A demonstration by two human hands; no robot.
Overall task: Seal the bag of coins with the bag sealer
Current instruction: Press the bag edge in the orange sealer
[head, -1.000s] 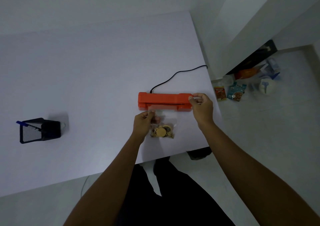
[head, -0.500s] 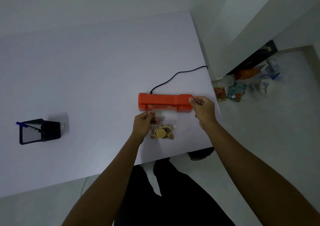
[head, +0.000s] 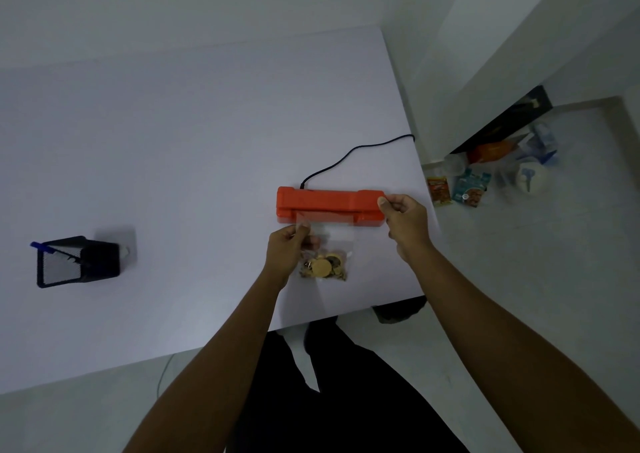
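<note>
Both forearms are stretched forward over the near edge of the white counter (head: 173,147). The left hand (head: 285,250) is curled, its grip pinched on the upper left corner of the clear bag (head: 327,244), thumb and fingertips meeting just below the sealer (head: 330,204). The right hand (head: 405,222) is held at the sealer's right end, thumb and forefinger pinched together beside the orange casing; whether anything is grasped between them cannot be told.

Compared with a second ago, little has changed: the left pinch on the bag is kept, and the right hand has shifted only slightly at the sealer's end.

The bag's open top is tucked under the sealer's front lip, while the coins (head: 323,266) are heaped at its lower end, just right of the left wrist. A black cord (head: 349,156) is led away from the sealer's back. A black mesh holder (head: 78,262) is seen far left on the counter
</note>
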